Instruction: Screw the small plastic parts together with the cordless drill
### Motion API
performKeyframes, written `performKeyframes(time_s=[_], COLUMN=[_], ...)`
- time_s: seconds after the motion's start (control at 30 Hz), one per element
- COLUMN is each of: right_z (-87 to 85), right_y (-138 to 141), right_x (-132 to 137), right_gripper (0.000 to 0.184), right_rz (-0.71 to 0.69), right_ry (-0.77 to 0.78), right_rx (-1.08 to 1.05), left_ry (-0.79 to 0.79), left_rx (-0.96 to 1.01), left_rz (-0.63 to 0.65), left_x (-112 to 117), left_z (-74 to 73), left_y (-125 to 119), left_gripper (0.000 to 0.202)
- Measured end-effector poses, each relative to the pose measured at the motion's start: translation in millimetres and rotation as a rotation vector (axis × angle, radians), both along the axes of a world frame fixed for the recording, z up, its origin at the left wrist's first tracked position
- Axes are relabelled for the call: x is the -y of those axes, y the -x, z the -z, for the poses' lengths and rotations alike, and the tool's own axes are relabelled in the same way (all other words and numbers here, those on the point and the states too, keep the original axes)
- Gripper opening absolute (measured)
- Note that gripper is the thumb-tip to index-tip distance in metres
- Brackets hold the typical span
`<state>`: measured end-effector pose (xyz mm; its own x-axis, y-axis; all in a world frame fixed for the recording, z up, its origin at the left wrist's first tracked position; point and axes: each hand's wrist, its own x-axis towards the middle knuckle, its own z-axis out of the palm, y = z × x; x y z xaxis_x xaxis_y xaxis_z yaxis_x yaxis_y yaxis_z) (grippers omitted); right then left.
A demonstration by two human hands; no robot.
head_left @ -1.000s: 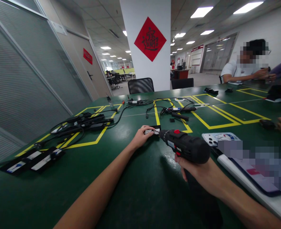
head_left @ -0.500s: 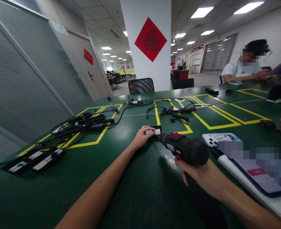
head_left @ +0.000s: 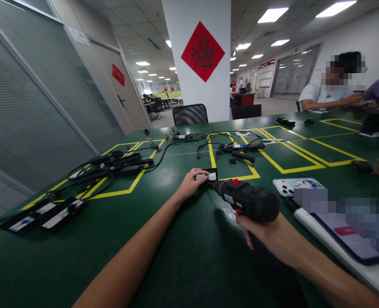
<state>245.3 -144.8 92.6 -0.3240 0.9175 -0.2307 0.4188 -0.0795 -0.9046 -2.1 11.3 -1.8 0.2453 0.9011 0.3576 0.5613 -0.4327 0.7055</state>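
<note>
My right hand (head_left: 271, 237) is wrapped round the grip of a black cordless drill (head_left: 247, 199) with red buttons, held low over the green table (head_left: 189, 252). Its nose points left at a small black and white part (head_left: 208, 175) lying on the table. My left hand (head_left: 191, 184) pinches that part at its left end, fingers closed on it and a ring on one finger. The drill tip sits right at the part's near edge; whether it touches is hard to see.
Black power adapters and tangled cables (head_left: 112, 164) lie to the left inside yellow taped boxes. Flat black strips (head_left: 43, 214) sit at the near left. Cables and tools (head_left: 240, 149) lie further back. A white phone (head_left: 293, 186) and a blurred device lie to the right. Other people sit at the far right.
The drill has moved slightly left and down, bringing its nose closer to the small part. My left hand has stayed on the part.
</note>
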Motion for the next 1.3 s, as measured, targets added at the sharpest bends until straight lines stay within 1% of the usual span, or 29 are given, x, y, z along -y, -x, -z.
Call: performKeyframes(time_s=[0.1,0.23,0.4,0.47,0.57,0.63,0.97,1.17,1.3], right_z=[2.8,3.6,5.9,7.2,9.1,10.1,6.2,16.0,16.6], right_y=[0.7,3.0,3.0,2.8,2.3,2.0,3.6,0.5,1.5], right_x=[-1.5,-0.7,0.8,0.8,0.7,0.4,-1.6,-0.9,-0.9], right_gripper=[0.032,0.031,0.015,0.017,0.029,0.032,0.012,0.014,0.016], right_rz=[0.009,0.023,0.025,0.021,0.013,0.01,0.036,-0.006,0.002], right_ry=[-0.006,0.006,-0.033,-0.026,-0.02,-0.02,-0.051,-0.101,-0.083], right_rx=[-0.013,0.009,0.025,0.04,0.063,0.049,0.027,0.008,0.018], left_ry=[0.001,-0.013,-0.023,-0.024,-0.021,-0.011,-0.003,0.003,0.014], left_rx=[-0.002,0.004,-0.004,-0.009,-0.009,-0.014,-0.023,-0.046,-0.05], left_rz=[0.002,0.009,0.003,0.007,0.009,0.008,0.019,0.019,0.013], left_x=[0.2,-3.0,-5.6,-5.1,-3.7,-2.9,-1.6,-1.5,-3.0], left_z=[-1.0,2.4,6.2,5.7,3.3,1.6,-1.9,-3.4,-2.2], left_y=[0.1,1.7,2.9,2.9,2.6,2.5,2.3,2.8,3.7], left_gripper=[0.027,0.027,0.027,0.027,0.027,0.026,0.027,0.028,0.028])
